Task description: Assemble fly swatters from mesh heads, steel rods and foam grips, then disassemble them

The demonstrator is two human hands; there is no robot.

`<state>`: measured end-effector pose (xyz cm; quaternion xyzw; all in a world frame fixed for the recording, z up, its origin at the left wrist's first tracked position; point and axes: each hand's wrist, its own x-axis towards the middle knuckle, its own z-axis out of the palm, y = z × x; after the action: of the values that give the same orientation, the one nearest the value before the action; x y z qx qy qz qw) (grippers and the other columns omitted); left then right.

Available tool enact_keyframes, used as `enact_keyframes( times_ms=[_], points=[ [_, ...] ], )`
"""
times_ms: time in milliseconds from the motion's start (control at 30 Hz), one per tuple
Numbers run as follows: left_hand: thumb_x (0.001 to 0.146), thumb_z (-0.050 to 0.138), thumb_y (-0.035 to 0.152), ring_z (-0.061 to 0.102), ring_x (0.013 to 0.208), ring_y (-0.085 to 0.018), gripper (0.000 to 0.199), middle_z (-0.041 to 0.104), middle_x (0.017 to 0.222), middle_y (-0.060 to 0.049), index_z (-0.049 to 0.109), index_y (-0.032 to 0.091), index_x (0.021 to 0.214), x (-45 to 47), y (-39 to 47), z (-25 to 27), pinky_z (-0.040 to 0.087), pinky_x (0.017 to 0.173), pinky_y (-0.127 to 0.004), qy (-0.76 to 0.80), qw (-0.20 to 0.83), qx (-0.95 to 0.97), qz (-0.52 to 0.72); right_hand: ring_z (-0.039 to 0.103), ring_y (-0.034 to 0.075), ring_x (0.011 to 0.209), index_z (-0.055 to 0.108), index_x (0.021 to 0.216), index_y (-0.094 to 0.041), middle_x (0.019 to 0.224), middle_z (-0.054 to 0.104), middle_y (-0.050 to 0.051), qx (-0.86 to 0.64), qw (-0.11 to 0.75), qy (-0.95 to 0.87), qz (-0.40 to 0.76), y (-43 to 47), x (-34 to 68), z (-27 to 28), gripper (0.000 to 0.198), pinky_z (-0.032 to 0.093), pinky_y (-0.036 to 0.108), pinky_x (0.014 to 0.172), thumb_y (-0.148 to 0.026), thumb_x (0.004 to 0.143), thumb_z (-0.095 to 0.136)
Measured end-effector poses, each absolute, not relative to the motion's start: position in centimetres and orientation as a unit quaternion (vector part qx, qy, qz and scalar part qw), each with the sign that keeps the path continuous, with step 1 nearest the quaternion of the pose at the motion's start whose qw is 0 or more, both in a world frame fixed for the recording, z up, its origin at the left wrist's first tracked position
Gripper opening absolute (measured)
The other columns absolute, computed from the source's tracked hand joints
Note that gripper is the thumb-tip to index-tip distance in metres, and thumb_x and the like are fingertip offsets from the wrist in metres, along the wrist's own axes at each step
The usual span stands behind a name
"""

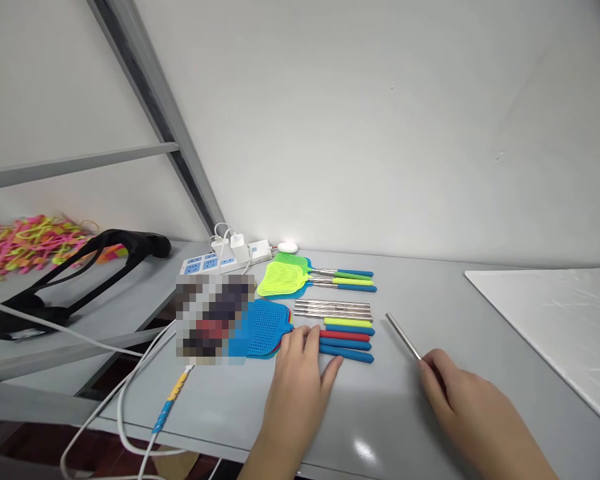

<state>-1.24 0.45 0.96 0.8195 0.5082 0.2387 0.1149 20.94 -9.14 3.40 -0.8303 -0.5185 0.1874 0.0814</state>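
My right hand (465,393) is closed around one end of a thin metal rod (404,335), which points up and to the left above the table. My left hand (300,367) rests at the neck of a stack of fly swatters, its thumb spread away from the fingers. The top swatter has a blue mesh head (267,327); what lies under my fingertips is hidden. Right of them are blue handles (353,352) and a red handle (345,336). Several metal rods (333,309) lie side by side just behind, above a yellow handle (347,322).
Swatters with yellow (283,279) and green (293,260) heads lie further back. A power strip (200,265) with chargers stands by the wall. A blurred-out object (215,320), white cables (123,393), a black frame (125,267) and a white sheet (555,320) surround the work area.
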Motion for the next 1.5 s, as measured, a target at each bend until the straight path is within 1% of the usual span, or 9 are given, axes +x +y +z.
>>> enact_keyframes(
  times_ms=[100, 200, 333, 533, 800, 1067, 1267, 1400, 1500],
  points=[
    [0.094, 0.051, 0.038, 0.045, 0.114, -0.026, 0.04, 0.052, 0.12, -0.009, 0.052, 0.018, 0.129, -1.3, 0.5, 1.0, 0.042, 0.096, -0.042, 0.506, 0.118, 0.821, 0.237, 0.059, 0.024, 0.064, 0.04, 0.085, -0.026, 0.07, 0.064, 0.001, -0.832, 0.062, -0.529, 0.157, -9.5, 20.1, 2.7, 0.027, 0.032, 0.032, 0.056, -0.042, 0.099, 0.022],
    [0.094, 0.05, 0.04, 0.046, 0.113, -0.027, 0.04, 0.053, 0.12, -0.01, 0.054, 0.017, 0.126, -1.3, 0.7, 1.1, 0.043, 0.096, -0.042, 0.501, 0.122, 0.824, 0.235, 0.062, 0.025, 0.064, 0.045, 0.103, -0.025, 0.072, 0.067, 0.001, -0.836, 0.064, -0.526, 0.146, -9.2, 18.7, 2.7, 0.023, 0.031, 0.031, 0.054, -0.033, 0.098, 0.024],
    [0.092, 0.053, 0.037, 0.047, 0.112, -0.028, 0.036, 0.054, 0.118, -0.011, 0.059, 0.014, 0.12, -1.2, 0.9, 1.2, 0.043, 0.096, -0.043, 0.506, 0.113, 0.824, 0.229, 0.066, 0.027, 0.07, 0.043, 0.13, -0.019, 0.082, 0.072, 0.006, -0.837, 0.034, -0.533, 0.121, -8.3, 16.9, 3.2, 0.038, 0.032, 0.032, 0.054, -0.023, 0.097, 0.025],
    [0.091, 0.054, 0.033, 0.048, 0.11, -0.029, 0.033, 0.055, 0.118, -0.012, 0.062, 0.014, 0.117, -1.3, 0.9, 1.2, 0.045, 0.093, -0.043, 0.501, 0.1, 0.83, 0.224, 0.068, 0.028, 0.07, 0.037, 0.144, -0.013, 0.08, 0.073, 0.009, -0.83, -0.013, -0.55, 0.09, -7.7, 15.0, 3.1, 0.05, 0.034, 0.032, 0.054, -0.018, 0.096, 0.026],
    [0.091, 0.055, 0.031, 0.049, 0.11, -0.029, 0.032, 0.056, 0.118, -0.013, 0.062, 0.013, 0.117, -1.1, 1.0, 1.2, 0.045, 0.093, -0.043, 0.508, 0.109, 0.826, 0.219, 0.068, 0.029, 0.081, 0.048, 0.135, -0.02, 0.092, 0.073, 0.01, -0.834, 0.014, -0.541, 0.108, -8.3, 17.5, 3.7, 0.046, 0.041, 0.036, 0.062, -0.029, 0.097, 0.024],
    [0.089, 0.057, 0.024, 0.049, 0.11, -0.029, 0.046, 0.054, 0.122, -0.013, 0.049, 0.017, 0.134, -1.2, 0.5, 1.0, 0.044, 0.093, -0.045, 0.501, 0.131, 0.812, 0.268, 0.065, 0.024, 0.081, 0.054, 0.111, -0.026, 0.091, 0.07, 0.006, -0.767, 0.142, -0.617, 0.103, -3.1, 22.9, 7.8, 0.033, 0.046, 0.033, 0.065, -0.048, 0.096, 0.034],
    [0.086, 0.059, 0.026, 0.049, 0.111, -0.032, 0.052, 0.054, 0.126, -0.013, 0.047, 0.02, 0.137, -1.1, 0.4, 0.9, 0.043, 0.094, -0.048, 0.522, 0.163, 0.804, 0.236, 0.06, 0.018, 0.065, 0.049, 0.121, -0.03, 0.086, 0.068, 0.001, -0.676, 0.189, -0.694, 0.163, 2.9, 21.3, 10.0, 0.03, 0.045, 0.03, 0.058, -0.043, 0.095, 0.04],
    [0.088, 0.057, 0.028, 0.047, 0.118, -0.034, 0.053, 0.052, 0.132, -0.013, 0.045, 0.021, 0.139, -1.2, 0.4, 1.0, 0.041, 0.098, -0.05, 0.525, 0.18, 0.803, 0.216, 0.063, 0.017, 0.069, 0.051, 0.126, -0.03, 0.097, 0.069, 0.004, -0.636, 0.208, -0.689, 0.278, 4.8, 21.9, 10.8, 0.035, 0.049, 0.03, 0.062, -0.042, 0.093, 0.046],
    [0.089, 0.055, 0.029, 0.045, 0.121, -0.035, 0.054, 0.049, 0.136, -0.014, 0.044, 0.021, 0.141, -1.3, 0.4, 1.2, 0.039, 0.101, -0.051, 0.523, 0.204, 0.803, 0.201, 0.064, 0.019, 0.068, 0.064, 0.109, -0.024, 0.087, 0.069, 0.007, -0.596, 0.222, -0.63, 0.446, 4.5, 23.4, 11.0, 0.031, 0.05, 0.031, 0.061, -0.045, 0.092, 0.048]
  ],
)
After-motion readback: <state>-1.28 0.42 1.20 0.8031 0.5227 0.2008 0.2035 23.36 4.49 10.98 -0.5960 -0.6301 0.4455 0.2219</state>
